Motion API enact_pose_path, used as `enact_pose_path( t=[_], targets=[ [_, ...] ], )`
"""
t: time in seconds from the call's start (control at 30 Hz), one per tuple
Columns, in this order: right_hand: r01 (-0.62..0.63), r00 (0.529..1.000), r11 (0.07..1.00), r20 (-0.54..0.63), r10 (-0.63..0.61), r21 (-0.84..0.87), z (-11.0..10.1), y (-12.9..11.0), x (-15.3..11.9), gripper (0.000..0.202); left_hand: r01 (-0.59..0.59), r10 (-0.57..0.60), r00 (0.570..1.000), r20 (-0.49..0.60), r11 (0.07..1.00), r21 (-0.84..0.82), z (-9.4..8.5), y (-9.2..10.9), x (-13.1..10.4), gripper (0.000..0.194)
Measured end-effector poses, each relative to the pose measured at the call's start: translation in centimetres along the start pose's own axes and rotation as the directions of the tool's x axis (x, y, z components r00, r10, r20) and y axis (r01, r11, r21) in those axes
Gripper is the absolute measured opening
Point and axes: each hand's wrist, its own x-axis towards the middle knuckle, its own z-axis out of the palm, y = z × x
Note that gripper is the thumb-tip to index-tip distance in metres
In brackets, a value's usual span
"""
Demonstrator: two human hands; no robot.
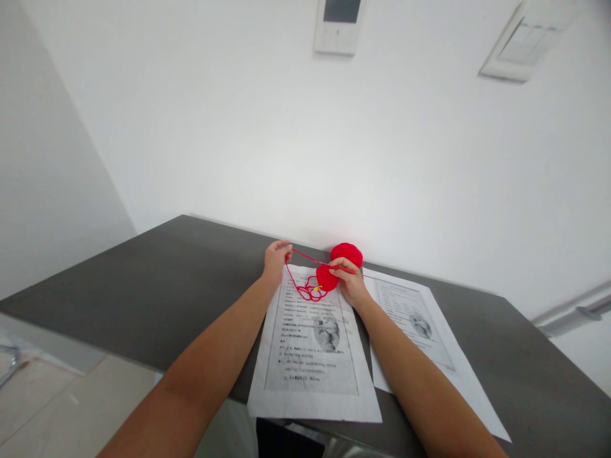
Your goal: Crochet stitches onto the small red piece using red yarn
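Observation:
My left hand [278,257] is closed in a pinch on a strand of red yarn [305,256], drawn tight across to the other hand. My right hand [350,278] is closed around a slim crochet hook [347,270] with a red grip. A small red crocheted piece [326,278] sits at its fingertips; whether the fingers also hold it I cannot tell. Loose loops of yarn [310,294] hang below, with a small yellow marker [317,289] among them. Behind the right hand rests a red ball of yarn [347,253], against the wall.
Two printed sheets lie on the dark table [157,273]: one sheet [315,404] under my hands, another sheet [449,343] to the right under my forearm. A white wall [238,127] rises behind, carrying a panel with a screen [337,35] and a switch plate [525,44].

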Motion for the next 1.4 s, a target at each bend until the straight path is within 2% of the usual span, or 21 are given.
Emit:
enact_pose_path(
  t=[0.2,0.4,0.57,0.73,0.87,0.97,1.03,1.07,1.17,1.3,1.4],
  targets=[
    [0.059,0.994,0.998,-0.089,-0.061,-0.02,0.0,0.1,0.2,0.015,-0.127,0.107,0.972,-0.21,0.989,-0.08,-0.5,0.5,0.7,0.012],
    [0.103,0.978,0.994,-0.18,-0.108,-0.034,-0.3,0.0,0.4,0.015,-0.247,0.217,0.915,-0.341,0.968,-0.048,-0.9,1.4,1.4,0.01],
    [0.154,0.954,0.985,-0.247,-0.168,-0.074,-0.5,0.3,0.6,0.013,-0.314,0.301,0.87,-0.391,0.949,0.033,-1.3,2.1,2.0,0.011],
    [0.171,0.943,0.978,-0.269,-0.197,-0.116,-0.6,0.3,0.7,0.01,-0.37,0.404,0.83,-0.383,0.915,0.164,-1.2,2.1,1.6,0.015],
    [0.183,0.942,0.97,-0.253,-0.219,-0.157,-0.4,0.2,0.5,0.009,-0.401,0.474,0.833,-0.287,0.873,0.277,-0.7,1.6,0.7,0.017],
    [0.194,0.944,0.96,-0.227,-0.238,-0.201,-0.2,0.0,0.3,0.008,-0.404,0.455,0.881,-0.129,0.866,0.294,0.2,0.8,-0.3,0.015],
    [0.201,0.946,0.951,-0.204,-0.25,-0.235,0.1,-0.1,0.0,0.007,-0.378,0.386,0.922,0.034,0.877,0.295,0.9,0.0,-0.9,0.015],
    [0.206,0.947,0.946,-0.194,-0.257,-0.251,0.2,-0.2,-0.1,0.007,-0.37,0.358,0.929,0.096,0.88,0.299,1.3,-0.4,-1.2,0.014],
    [0.23,0.938,0.928,-0.187,-0.291,-0.292,0.4,-0.3,-0.3,0.007,-0.347,0.265,0.928,0.263,0.872,0.345,2.0,-1.6,-1.9,0.013],
    [0.269,0.907,0.916,-0.243,-0.345,-0.298,-0.1,-0.2,0.1,0.006,-0.326,0.148,0.919,0.366,0.807,0.492,1.7,-2.3,-2.1,0.026],
    [0.278,0.892,0.922,-0.285,-0.351,-0.269,-0.7,0.1,0.6,0.007,-0.373,0.094,0.886,0.454,0.726,0.578,1.0,-2.1,-2.3,0.031]
  ],
)
